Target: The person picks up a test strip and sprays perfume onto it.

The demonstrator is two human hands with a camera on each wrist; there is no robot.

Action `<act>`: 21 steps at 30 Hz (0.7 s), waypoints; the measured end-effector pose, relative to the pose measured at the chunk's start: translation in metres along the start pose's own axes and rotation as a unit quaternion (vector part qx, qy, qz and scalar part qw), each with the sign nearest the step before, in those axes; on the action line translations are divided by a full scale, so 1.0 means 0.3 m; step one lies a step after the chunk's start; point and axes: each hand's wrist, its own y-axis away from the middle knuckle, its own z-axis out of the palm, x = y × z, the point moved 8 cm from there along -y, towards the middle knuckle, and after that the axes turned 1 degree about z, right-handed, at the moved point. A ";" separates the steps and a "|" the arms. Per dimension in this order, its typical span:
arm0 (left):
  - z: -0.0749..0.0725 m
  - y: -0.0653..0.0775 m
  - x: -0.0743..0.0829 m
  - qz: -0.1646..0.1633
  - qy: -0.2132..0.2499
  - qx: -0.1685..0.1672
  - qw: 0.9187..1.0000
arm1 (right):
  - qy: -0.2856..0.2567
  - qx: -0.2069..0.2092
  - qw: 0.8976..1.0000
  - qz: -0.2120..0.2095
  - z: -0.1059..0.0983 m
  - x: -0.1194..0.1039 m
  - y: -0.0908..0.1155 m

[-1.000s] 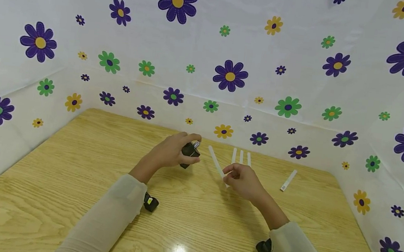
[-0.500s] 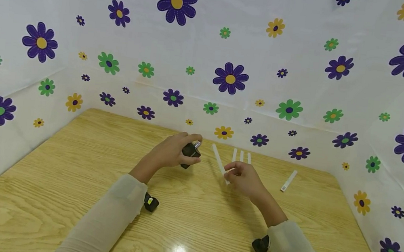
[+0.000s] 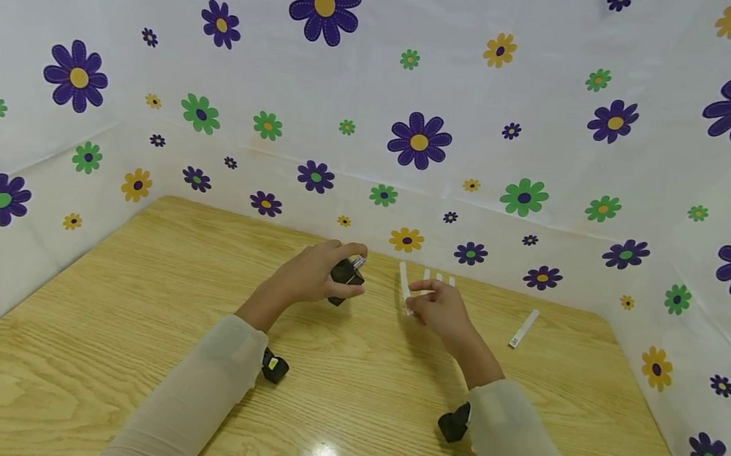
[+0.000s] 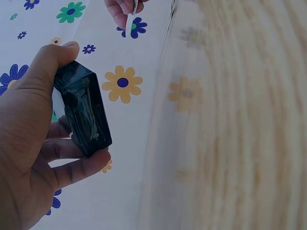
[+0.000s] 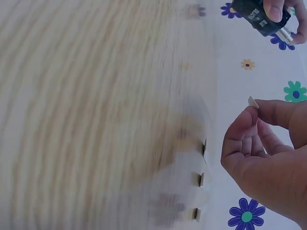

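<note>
My left hand (image 3: 308,275) holds a dark glass perfume bottle (image 3: 349,273) tilted above the far part of the table, its silver spray nozzle (image 3: 358,262) pointing up and to the right. In the left wrist view the bottle (image 4: 86,108) sits between thumb and fingers, its base toward the camera. My right hand (image 3: 445,310) pinches one end of a narrow white paper strip (image 3: 403,281) between thumb and forefinger. That strip stands to the right of the nozzle, with a gap between them. The right wrist view shows only the tip of the strip (image 5: 253,102) and white lettering on the bottle (image 5: 256,15).
Three more white strips (image 3: 439,277) lie side by side behind my right hand, partly hidden by it. Further right lies a single strip (image 3: 525,328) with a small printed end. A flower-patterned white cloth (image 3: 352,94) walls in the back and sides of the wooden table (image 3: 350,388).
My right hand has moved forward, away from me, carrying the strip, which has swung from slanting to nearly straight away from me. The left hand and bottle have stayed in place.
</note>
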 end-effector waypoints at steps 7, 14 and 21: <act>0.003 0.006 -0.005 0.004 -0.011 0.001 1.000 | -0.019 0.048 0.998 0.028 0.007 0.024 -0.029; 0.005 0.008 -0.010 0.002 -0.020 0.003 1.000 | -0.018 0.087 0.995 0.050 0.009 0.052 -0.051; 0.008 0.008 -0.011 0.000 -0.024 0.003 1.000 | -0.025 0.096 0.993 0.057 0.010 0.060 -0.061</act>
